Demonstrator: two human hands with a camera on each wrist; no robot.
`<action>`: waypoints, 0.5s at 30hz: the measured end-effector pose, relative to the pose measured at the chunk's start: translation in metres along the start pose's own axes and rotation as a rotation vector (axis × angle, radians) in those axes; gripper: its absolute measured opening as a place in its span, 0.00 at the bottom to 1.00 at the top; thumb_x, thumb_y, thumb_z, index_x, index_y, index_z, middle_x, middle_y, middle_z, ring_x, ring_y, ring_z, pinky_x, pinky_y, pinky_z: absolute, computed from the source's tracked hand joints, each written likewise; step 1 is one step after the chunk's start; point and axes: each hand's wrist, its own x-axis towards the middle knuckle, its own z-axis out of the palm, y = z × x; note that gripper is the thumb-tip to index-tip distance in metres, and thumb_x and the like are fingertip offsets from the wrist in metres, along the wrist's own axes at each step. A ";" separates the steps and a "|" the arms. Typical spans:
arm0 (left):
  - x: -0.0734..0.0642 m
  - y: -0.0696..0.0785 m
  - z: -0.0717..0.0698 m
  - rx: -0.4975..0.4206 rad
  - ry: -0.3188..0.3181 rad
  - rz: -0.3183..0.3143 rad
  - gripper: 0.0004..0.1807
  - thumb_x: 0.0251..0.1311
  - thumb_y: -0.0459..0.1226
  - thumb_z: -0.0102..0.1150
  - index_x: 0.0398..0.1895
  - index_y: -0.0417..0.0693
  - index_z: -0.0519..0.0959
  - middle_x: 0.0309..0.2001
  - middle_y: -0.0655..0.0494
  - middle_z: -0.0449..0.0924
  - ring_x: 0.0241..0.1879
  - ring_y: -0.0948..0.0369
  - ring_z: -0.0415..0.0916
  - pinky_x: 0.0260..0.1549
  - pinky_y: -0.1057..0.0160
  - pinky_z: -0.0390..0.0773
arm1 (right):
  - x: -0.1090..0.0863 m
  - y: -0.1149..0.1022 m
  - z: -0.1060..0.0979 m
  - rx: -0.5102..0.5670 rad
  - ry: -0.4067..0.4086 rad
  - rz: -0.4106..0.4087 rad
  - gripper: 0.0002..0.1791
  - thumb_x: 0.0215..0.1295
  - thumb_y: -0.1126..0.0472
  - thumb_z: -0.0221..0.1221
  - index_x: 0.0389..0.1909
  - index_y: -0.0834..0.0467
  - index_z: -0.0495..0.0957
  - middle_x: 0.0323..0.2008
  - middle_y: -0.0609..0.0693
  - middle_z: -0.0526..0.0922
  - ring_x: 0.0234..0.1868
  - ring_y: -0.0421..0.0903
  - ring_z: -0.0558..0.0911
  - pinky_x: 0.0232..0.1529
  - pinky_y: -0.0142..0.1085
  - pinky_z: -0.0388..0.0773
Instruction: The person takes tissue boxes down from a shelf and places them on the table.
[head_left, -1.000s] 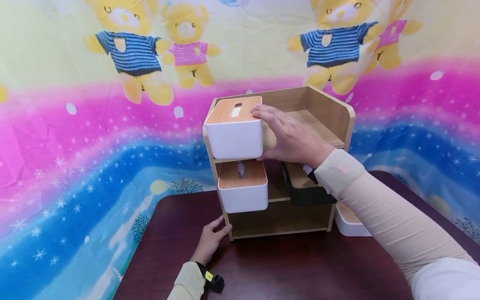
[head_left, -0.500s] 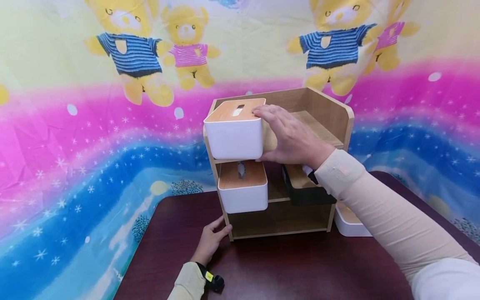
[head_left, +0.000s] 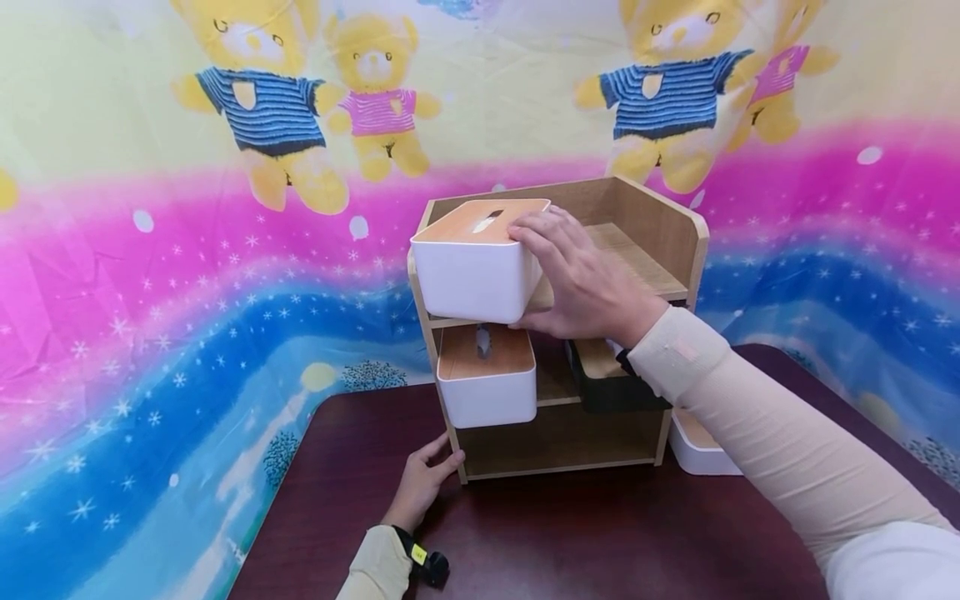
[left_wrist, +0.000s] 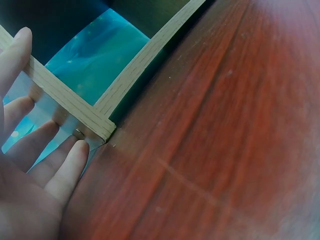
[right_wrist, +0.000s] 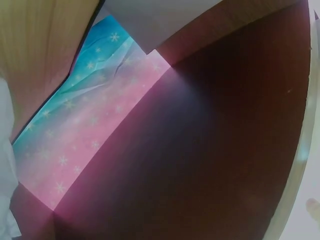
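Note:
On the shelf unit's [head_left: 660, 237] top board sits a white tissue box [head_left: 468, 279] with a wood-look lid and a slot. My right hand [head_left: 588, 271] grips its right side, fingers over the lid edge and thumb at the lower corner. The box stands slightly turned, so part of its right side shows. Low on the left, my left hand [head_left: 423, 483] holds the shelf's side panel, thumb at the front edge. In the left wrist view, the fingers [left_wrist: 70, 167] lie along the panel's [left_wrist: 72, 102] outer face. The right wrist view shows mostly the shelf's dark inside [right_wrist: 215, 135].
A second white box [head_left: 487, 396] sticks out from the middle shelf, below the first. Right of it is a black box [head_left: 618, 392] with a wood-look lid. Another white box [head_left: 701, 450] stands on the dark red table [head_left: 600, 533], beside the unit, partly behind my right arm.
The top tissue box has turned a little, its back swinging right and more of its right side showing. My right hand stays on it. The left hand has not moved.

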 end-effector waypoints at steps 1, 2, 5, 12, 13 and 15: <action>0.000 -0.001 0.000 0.001 -0.001 0.001 0.41 0.55 0.55 0.67 0.68 0.45 0.70 0.67 0.46 0.67 0.69 0.47 0.56 0.64 0.41 0.58 | 0.000 -0.001 0.000 0.001 0.002 0.001 0.59 0.36 0.45 0.78 0.64 0.69 0.58 0.59 0.67 0.66 0.62 0.62 0.66 0.67 0.58 0.54; 0.000 -0.001 0.000 0.003 -0.003 0.000 0.41 0.55 0.55 0.67 0.68 0.45 0.70 0.67 0.46 0.67 0.69 0.47 0.56 0.63 0.41 0.59 | 0.000 -0.002 0.001 0.001 0.005 0.003 0.58 0.36 0.45 0.78 0.64 0.69 0.58 0.59 0.67 0.66 0.62 0.62 0.66 0.67 0.58 0.54; -0.001 -0.002 0.000 0.003 -0.007 -0.006 0.41 0.55 0.56 0.67 0.68 0.45 0.69 0.67 0.45 0.67 0.70 0.46 0.56 0.63 0.40 0.59 | -0.001 -0.005 0.003 0.011 0.011 0.014 0.58 0.36 0.46 0.79 0.64 0.68 0.59 0.59 0.67 0.66 0.62 0.63 0.66 0.67 0.59 0.53; -0.001 0.000 0.001 -0.002 -0.015 -0.001 0.41 0.56 0.56 0.66 0.69 0.46 0.68 0.68 0.45 0.65 0.70 0.45 0.55 0.63 0.39 0.59 | 0.004 -0.007 0.006 0.010 0.018 -0.015 0.55 0.39 0.45 0.77 0.64 0.67 0.60 0.58 0.67 0.66 0.60 0.63 0.66 0.66 0.58 0.54; -0.001 0.001 0.001 -0.004 -0.015 0.001 0.41 0.56 0.56 0.66 0.69 0.46 0.68 0.68 0.45 0.65 0.70 0.45 0.55 0.63 0.39 0.59 | 0.004 -0.008 0.007 0.007 0.021 -0.019 0.55 0.39 0.44 0.77 0.64 0.67 0.60 0.58 0.67 0.65 0.60 0.63 0.66 0.65 0.58 0.55; -0.001 0.001 0.001 -0.005 -0.016 0.006 0.41 0.56 0.56 0.66 0.69 0.46 0.68 0.68 0.45 0.65 0.70 0.45 0.56 0.63 0.40 0.59 | 0.005 -0.007 0.007 0.008 0.027 -0.022 0.55 0.39 0.44 0.77 0.64 0.66 0.60 0.57 0.67 0.66 0.60 0.62 0.66 0.65 0.58 0.55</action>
